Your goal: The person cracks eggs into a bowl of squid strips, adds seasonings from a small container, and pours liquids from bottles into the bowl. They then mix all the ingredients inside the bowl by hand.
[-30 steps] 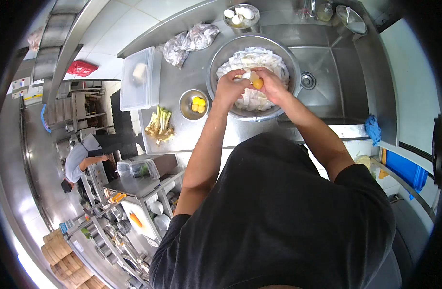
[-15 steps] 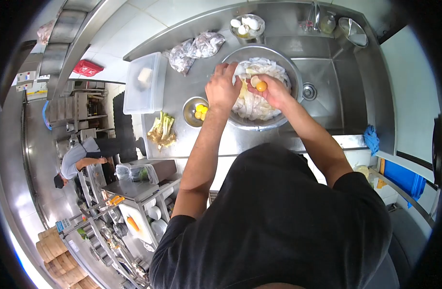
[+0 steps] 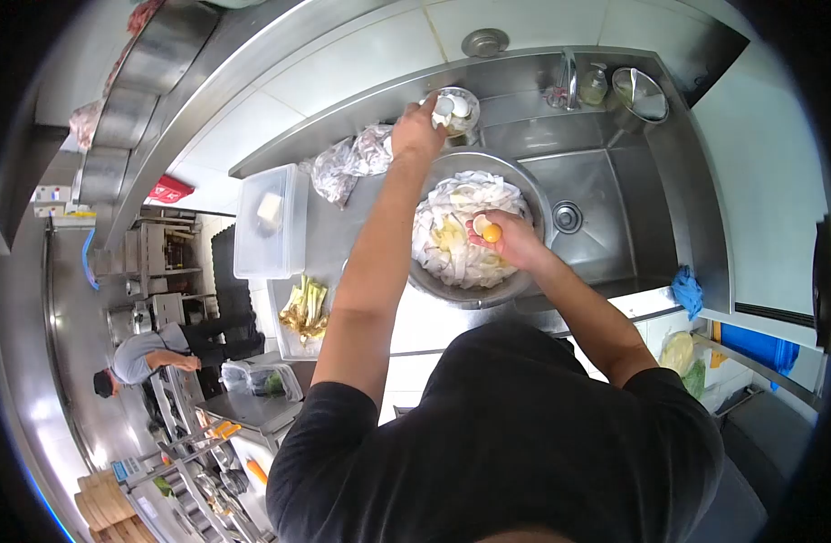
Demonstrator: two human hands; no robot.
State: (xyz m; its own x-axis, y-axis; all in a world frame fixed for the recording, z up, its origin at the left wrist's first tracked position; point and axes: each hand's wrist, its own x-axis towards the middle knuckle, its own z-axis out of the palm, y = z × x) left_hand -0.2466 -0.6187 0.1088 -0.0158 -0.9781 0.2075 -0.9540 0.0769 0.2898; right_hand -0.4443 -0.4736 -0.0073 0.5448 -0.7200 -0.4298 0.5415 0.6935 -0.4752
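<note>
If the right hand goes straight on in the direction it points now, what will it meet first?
Probably the pale strips in the big bowl, just past the right hand. Its height is unclear; if high, it may instead meet the left forearm.

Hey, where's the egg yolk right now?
In the head view, the yolk is in the right hand, above the pale strips in the big bowl, left of the sink drain in the picture.

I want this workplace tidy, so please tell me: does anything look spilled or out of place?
No obvious spill shows. The blue item at the right front corner of the counter looks slightly untidy because it is crumpled.
</note>
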